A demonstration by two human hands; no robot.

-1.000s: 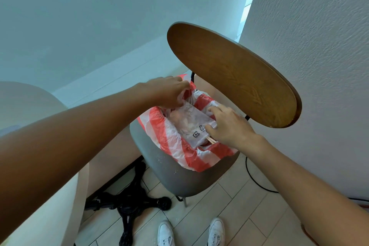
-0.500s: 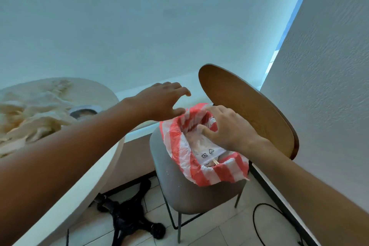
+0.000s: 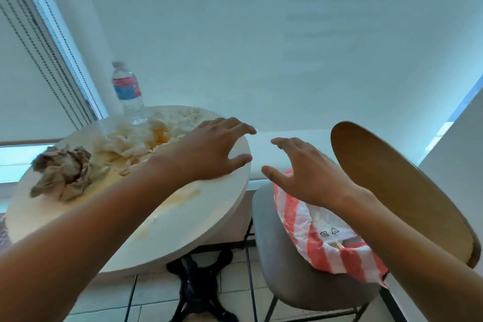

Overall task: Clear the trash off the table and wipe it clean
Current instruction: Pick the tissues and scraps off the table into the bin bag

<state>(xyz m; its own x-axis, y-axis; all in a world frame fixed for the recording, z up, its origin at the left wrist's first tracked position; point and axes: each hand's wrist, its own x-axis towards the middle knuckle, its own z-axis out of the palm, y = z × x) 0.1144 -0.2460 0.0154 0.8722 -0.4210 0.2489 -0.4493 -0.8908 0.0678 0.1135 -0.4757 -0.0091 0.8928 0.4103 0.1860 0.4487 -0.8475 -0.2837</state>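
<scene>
— Where does the trash lie from the hands?

— To the left of both. The left hand (image 3: pixel 209 150) hovers over the right edge of the round bench (image 3: pixel 183 217), its grip spread wide and holding nothing. The heap of white crumpled tissues (image 3: pixel 136 138) lies just beyond its wrist, further left and toward the window; the brown crumpled paper (image 3: pixel 62 172) sits further left again, near the bench's far side. So the left hand is the nearer one.

— And the right?

— The right hand (image 3: pixel 305 175) is off the bench, above the chair (image 3: pixel 282 269), fingers splayed, grip empty as well.

— Where would the trash go?

— Probably the red-and-white striped bag (image 3: pixel 326 251) on the chair seat, mouth open. Inside it I can see a clear plastic wrapper (image 3: pixel 329 227) and what looks like a wooden stick; the rest is hidden.

— Anything else on the bench?

— A water bottle (image 3: pixel 128 91) stands upright at the back, just behind the tissues, and yellowish smears mark the top, so wiping isn't done.
</scene>
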